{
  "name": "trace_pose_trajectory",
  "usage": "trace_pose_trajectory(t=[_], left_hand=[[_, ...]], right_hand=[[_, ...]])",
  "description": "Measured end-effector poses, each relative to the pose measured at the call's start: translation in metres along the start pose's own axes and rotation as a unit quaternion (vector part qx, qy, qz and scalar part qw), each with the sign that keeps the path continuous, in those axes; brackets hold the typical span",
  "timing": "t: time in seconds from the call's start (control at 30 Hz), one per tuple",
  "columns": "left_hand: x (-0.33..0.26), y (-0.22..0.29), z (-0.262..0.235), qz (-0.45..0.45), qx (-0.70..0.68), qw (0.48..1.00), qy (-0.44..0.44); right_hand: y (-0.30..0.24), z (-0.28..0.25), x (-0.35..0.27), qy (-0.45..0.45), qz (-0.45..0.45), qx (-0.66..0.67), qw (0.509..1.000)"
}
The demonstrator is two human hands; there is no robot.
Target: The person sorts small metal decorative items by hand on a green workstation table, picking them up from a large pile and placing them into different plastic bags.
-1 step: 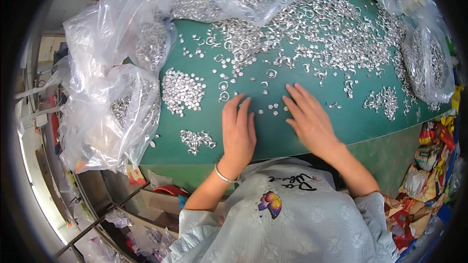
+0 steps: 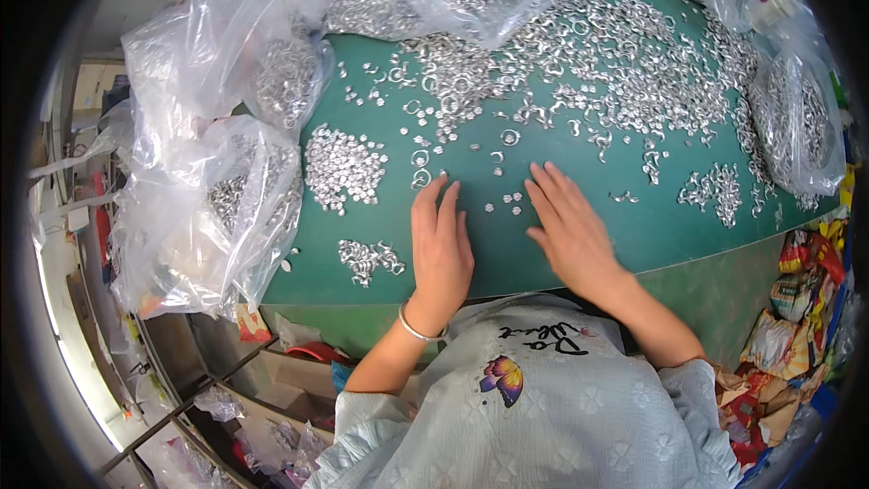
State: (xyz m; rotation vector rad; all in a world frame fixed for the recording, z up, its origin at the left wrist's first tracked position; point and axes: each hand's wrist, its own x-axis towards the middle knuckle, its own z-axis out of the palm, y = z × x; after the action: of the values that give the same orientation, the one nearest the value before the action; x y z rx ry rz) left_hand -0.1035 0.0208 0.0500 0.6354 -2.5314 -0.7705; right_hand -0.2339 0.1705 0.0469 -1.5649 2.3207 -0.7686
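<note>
My left hand [image 2: 441, 244] rests on the green tabletop [image 2: 493, 258] with its fingers stretched forward and a band at the wrist. Its fingertips are close to two silver rings, the nearer one a round ring [image 2: 421, 179]. My right hand [image 2: 572, 231] lies palm down, fingers extended and slightly apart, just right of several small silver flower-shaped pieces [image 2: 517, 210]. Neither hand visibly grips anything; what lies under the fingers is hidden. A little beyond, between the hands, are a curved piece [image 2: 497, 156] and another ring [image 2: 510, 138].
A heap of flower-shaped pieces [image 2: 344, 167] and a smaller pile of curved pieces [image 2: 369, 259] lie left. Mixed silver parts [image 2: 634, 63] spread across the back, with a small pile [image 2: 713, 190] at right. Clear plastic bags [image 2: 237, 217] of metal parts border the table.
My right fingers have shifted slightly left and now cover one small piece that showed beside them. My left hand has moved a little left. The piles are unchanged.
</note>
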Motion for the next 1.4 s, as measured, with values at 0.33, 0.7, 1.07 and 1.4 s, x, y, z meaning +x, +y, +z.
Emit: trace_pose_trajectory(t=[0.33,0.7,1.07,1.4], left_hand=[[-0.010,-0.022,-0.018,-0.051,0.004,0.997,0.055],[0.040,-0.067,-0.026,0.002,-0.021,0.999,-0.024],[0.050,-0.091,-0.054,-0.126,-0.086,0.977,0.149],[0.024,-0.035,-0.027,-0.048,-0.164,0.982,0.082]], right_hand=[[-0.045,0.059,0.050,0.008,-0.063,0.016,0.998],[-0.026,0.035,0.054,-0.087,-0.142,-0.030,0.986],[-0.032,0.084,0.164,0.013,-0.227,0.054,0.972],[0.016,0.022,0.110,0.041,-0.121,-0.165,0.978]])
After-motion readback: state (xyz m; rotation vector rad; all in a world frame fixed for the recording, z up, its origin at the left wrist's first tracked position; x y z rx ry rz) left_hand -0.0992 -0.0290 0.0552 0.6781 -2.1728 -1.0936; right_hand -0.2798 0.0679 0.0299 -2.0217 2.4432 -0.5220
